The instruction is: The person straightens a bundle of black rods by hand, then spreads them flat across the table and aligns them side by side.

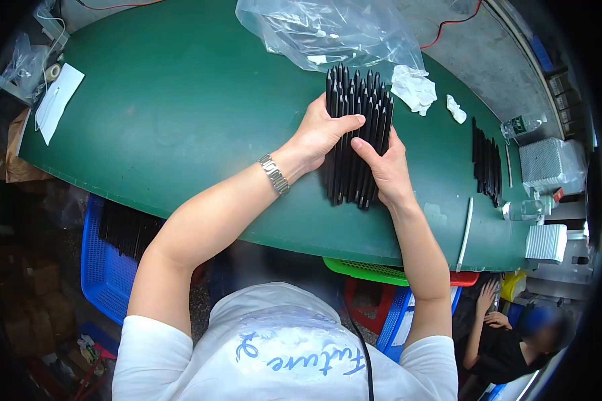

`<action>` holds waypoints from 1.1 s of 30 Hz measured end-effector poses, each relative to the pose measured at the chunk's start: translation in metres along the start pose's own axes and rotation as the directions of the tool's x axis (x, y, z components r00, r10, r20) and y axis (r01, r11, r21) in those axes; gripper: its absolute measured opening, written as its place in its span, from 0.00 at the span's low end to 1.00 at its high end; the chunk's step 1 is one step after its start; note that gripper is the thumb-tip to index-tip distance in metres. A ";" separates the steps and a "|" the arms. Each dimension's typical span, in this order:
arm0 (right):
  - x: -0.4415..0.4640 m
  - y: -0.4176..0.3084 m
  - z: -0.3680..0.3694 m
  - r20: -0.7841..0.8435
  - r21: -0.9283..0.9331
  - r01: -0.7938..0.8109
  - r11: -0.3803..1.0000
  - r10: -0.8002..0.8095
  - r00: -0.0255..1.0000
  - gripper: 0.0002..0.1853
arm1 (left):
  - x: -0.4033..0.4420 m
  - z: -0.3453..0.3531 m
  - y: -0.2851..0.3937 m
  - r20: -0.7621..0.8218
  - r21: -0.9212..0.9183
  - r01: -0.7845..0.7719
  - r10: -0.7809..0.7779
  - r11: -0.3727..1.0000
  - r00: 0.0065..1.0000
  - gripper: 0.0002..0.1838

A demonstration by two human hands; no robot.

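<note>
A thick bundle of black pencil-like sticks is held over the green table, pointed ends toward the far side. My left hand wraps round the bundle's left side, its thumb lying across the front; a metal watch band is on that wrist. Round the right side of the same bundle closes my right hand, thumb on the front. The tips of the sticks are at uneven heights. Most fingers of both hands are hidden behind the bundle.
Beyond the bundle, a clear plastic bag and crumpled white paper lie on the green table. More black sticks lie at right, near bottles. A blue basket stands below left. Another person sits at lower right.
</note>
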State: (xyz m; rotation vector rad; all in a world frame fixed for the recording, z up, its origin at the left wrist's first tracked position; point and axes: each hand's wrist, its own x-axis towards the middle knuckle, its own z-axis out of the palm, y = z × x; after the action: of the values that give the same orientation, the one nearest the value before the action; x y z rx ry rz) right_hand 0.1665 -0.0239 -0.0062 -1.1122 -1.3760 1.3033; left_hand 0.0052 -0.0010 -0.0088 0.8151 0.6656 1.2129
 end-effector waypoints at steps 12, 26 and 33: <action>-0.001 0.000 -0.003 0.012 -0.051 0.001 0.999 -0.001 1.000 0.25 | -0.002 0.001 0.004 -0.009 -0.012 0.007 -0.007 1.000 1.000 0.19; -0.004 0.000 -0.002 0.029 -0.100 0.022 0.995 -0.019 0.999 0.24 | -0.004 0.003 0.004 0.037 -0.012 -0.032 0.032 0.999 0.999 0.22; -0.003 0.002 -0.004 0.015 -0.111 0.013 0.994 -0.011 1.000 0.25 | -0.004 0.002 0.002 0.065 -0.034 -0.034 0.036 0.999 0.997 0.20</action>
State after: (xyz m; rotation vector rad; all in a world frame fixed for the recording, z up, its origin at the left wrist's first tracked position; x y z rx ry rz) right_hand 0.1714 -0.0257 -0.0077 -1.1691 -1.4790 1.2412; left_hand 0.0049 -0.0047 -0.0059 0.8382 0.5790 1.2207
